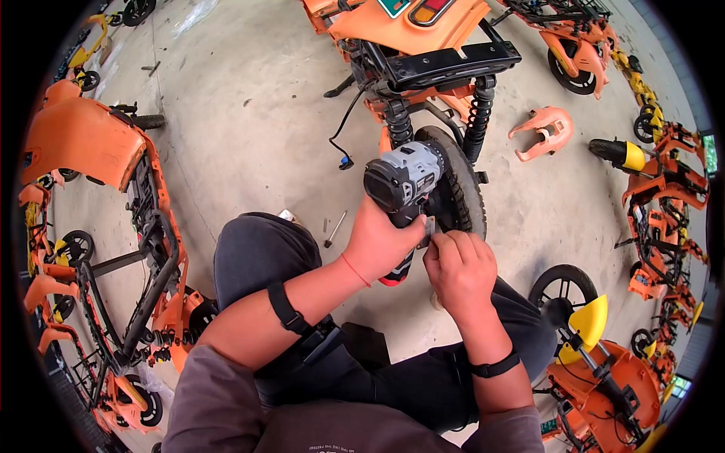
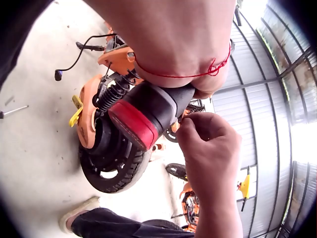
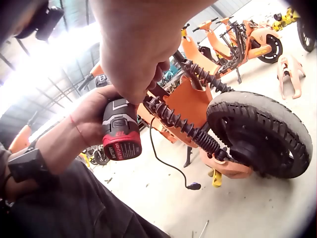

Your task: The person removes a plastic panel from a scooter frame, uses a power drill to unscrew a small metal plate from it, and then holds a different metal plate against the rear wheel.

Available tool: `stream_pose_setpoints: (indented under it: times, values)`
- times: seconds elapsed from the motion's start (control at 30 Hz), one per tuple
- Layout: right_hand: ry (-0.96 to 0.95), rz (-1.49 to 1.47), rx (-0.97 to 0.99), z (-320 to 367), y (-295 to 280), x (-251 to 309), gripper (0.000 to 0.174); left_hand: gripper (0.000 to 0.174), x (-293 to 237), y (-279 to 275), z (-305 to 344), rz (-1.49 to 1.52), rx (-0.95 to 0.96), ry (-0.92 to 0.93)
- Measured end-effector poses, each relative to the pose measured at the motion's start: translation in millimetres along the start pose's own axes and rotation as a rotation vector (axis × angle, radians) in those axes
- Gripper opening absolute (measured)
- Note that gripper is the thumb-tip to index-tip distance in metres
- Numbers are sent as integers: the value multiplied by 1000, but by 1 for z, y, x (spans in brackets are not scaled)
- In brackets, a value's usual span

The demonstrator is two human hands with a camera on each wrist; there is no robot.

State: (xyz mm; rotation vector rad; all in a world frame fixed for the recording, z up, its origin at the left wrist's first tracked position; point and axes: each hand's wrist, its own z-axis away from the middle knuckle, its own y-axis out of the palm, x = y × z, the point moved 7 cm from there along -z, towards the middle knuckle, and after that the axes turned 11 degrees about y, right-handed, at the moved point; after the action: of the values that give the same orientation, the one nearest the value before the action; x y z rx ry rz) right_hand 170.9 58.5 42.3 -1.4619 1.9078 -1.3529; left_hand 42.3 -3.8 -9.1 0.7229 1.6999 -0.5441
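My left hand point(image 1: 385, 238) grips the handle of a grey and black cordless drill point(image 1: 404, 174). Its red-based battery point(image 2: 133, 124) shows in the left wrist view, and the chuck end points away, towards the rear wheel point(image 1: 464, 192) of an orange scooter. Close beside the drill, my right hand point(image 1: 462, 268) has its fingers curled, thumb and fingertips pinching at a small flat metal piece point(image 1: 430, 226) near the left thumb. I cannot tell whether that piece belongs to the drill. Black coil-spring shock absorbers point(image 3: 181, 124) flank the wheel.
A screwdriver-like tool point(image 1: 336, 229) lies on the concrete floor left of the wheel. A cable with a blue plug point(image 1: 345, 162) dangles from the scooter. An orange fender piece point(image 1: 545, 133) lies to the right. Partly stripped scooters point(image 1: 98, 143) line both sides.
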Motion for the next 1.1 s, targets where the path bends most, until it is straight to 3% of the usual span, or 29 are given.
stream_pose_setpoints:
  times: [0.27,0.33,0.37,0.43,0.5,0.6,0.7,0.83,0.9,0.93,1.0,1.1]
  values:
    - [58,-68,-38,-1,0,-10,18,50,0,-3,3,-146,-19,-51]
    - [246,-158,60,-1,2,-25,13,49,6,-3,3,-136,-18,-44]
    - [245,-157,60,-2,-1,-26,13,48,10,-1,2,-64,1,-50]
    - [617,-412,247,3,7,-48,10,48,14,0,2,9,20,-56]
    - [679,-465,275,7,10,-60,11,47,8,5,1,120,77,-118]
    - [844,-872,368,15,21,-66,12,47,8,9,0,222,118,-198]
    - [860,-966,416,17,21,-64,12,47,8,11,-1,280,148,-227]
    - [679,-731,393,4,-1,-53,10,47,7,12,0,317,137,-270]
    - [384,-502,255,-5,-17,-39,14,46,5,9,-1,298,83,-223]
    - [384,-503,256,-6,-16,-38,14,46,8,9,0,297,82,-224]
    - [108,-265,162,-9,-23,-19,17,46,9,9,-1,251,88,-156]
    - [91,-174,146,-5,-16,-13,16,45,5,8,0,176,64,-135]
